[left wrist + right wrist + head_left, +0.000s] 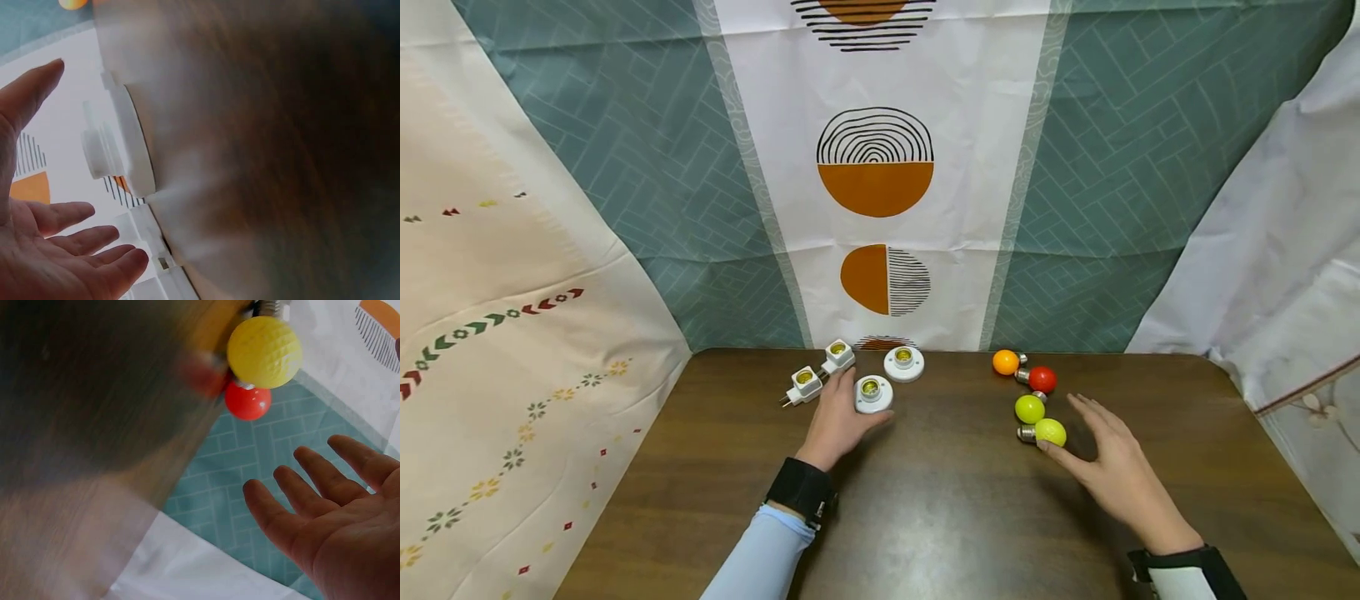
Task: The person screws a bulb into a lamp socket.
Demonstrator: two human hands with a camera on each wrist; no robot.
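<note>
My left hand (837, 423) reaches over the table with thumb and fingers spread around the near side of a round white bulb socket (872, 406). A second round socket (893, 372) sits just behind it. In the left wrist view, the fingers (81, 244) are apart, with nothing between them and the thumb. My right hand (1112, 467) hovers beside the bulbs, its fingers spread and its palm without anything in it. The thumb is close to a yellow-green bulb (1051, 432); contact cannot be told. Another yellow-green bulb (1029, 408) lies behind that one.
Two white plug-in sockets (838, 356) with prongs lie left of the round ones. A red bulb (1042, 380) and an orange bulb (1005, 362) lie toward the back edge of the brown table (925, 500). A patterned cloth (962, 167) hangs behind.
</note>
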